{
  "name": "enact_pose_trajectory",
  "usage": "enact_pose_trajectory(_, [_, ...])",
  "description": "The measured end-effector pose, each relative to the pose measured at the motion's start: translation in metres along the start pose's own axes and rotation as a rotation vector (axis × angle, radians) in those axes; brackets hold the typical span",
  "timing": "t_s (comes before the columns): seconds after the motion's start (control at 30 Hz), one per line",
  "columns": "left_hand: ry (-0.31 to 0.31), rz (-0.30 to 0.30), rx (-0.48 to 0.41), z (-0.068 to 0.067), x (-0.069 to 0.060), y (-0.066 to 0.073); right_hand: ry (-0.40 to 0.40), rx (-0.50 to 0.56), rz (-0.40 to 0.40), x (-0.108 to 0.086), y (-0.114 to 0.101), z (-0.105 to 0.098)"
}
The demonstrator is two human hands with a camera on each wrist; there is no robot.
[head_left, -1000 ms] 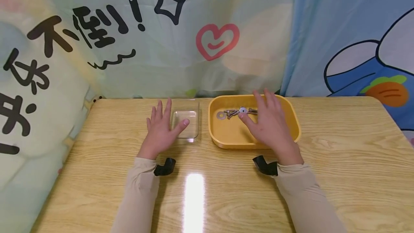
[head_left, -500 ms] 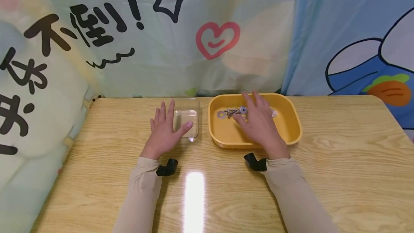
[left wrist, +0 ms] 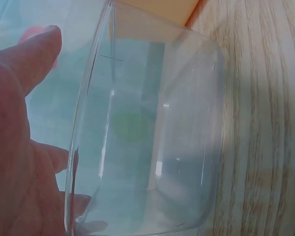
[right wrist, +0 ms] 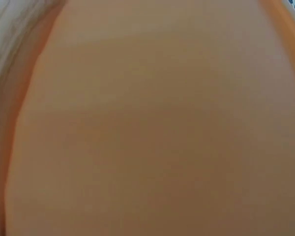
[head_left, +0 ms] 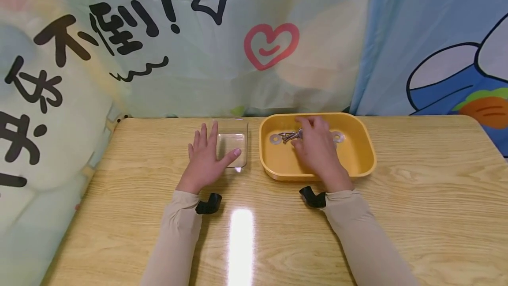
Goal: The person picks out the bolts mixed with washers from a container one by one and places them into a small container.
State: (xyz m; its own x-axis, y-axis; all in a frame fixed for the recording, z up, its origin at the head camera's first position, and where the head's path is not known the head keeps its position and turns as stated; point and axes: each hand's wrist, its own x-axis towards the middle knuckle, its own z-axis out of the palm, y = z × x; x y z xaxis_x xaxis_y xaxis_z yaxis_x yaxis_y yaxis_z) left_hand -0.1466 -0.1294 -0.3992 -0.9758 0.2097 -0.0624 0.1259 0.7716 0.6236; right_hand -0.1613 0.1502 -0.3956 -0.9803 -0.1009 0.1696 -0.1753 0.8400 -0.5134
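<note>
My left hand [head_left: 204,162] is spread with straight fingers at the left side of a clear plastic box [head_left: 243,144], the thumb reaching over it. The left wrist view shows the box's transparent wall [left wrist: 187,113] close up beside the hand; whether the fingers touch it I cannot tell. Inside a yellow tray [head_left: 278,169] my right hand [head_left: 319,149] reaches down, fingers bent and the thumb apart from them. Small metal screws [head_left: 289,137] lie at its thumb side, with a shiny round piece partly hidden by the fingers. The right wrist view holds only the blurred tray wall [right wrist: 152,123].
One flat washer [head_left: 275,139] lies at the left in the tray, another washer [head_left: 338,137] right of the hand. Box and tray stand side by side near the back edge of the wooden table [head_left: 428,197]. A printed curtain [head_left: 190,87] hangs behind.
My right hand has moved left within the tray and its fingers have bent down toward the screws. The left hand stays spread beside the box, shifted slightly right in view.
</note>
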Motion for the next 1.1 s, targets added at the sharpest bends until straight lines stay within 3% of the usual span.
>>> enact_pose_trajectory(0.43, [-0.006, 0.008, 0.03, 0.0005, 0.0009, 0.0036, -0.151, -0.074, -0.006, 0.0002, 0.003, 0.0021])
enact_pose_trajectory(0.83, [-0.008, -0.033, 0.056, 0.0013, 0.0013, 0.0019, -0.226, -0.142, 0.014, 0.0028, 0.0017, 0.0037])
enact_pose_trajectory(1.1, [-0.022, -0.068, 0.034, 0.0019, 0.0011, -0.0013, -0.233, -0.142, 0.009, 0.0023, 0.0016, 0.0051])
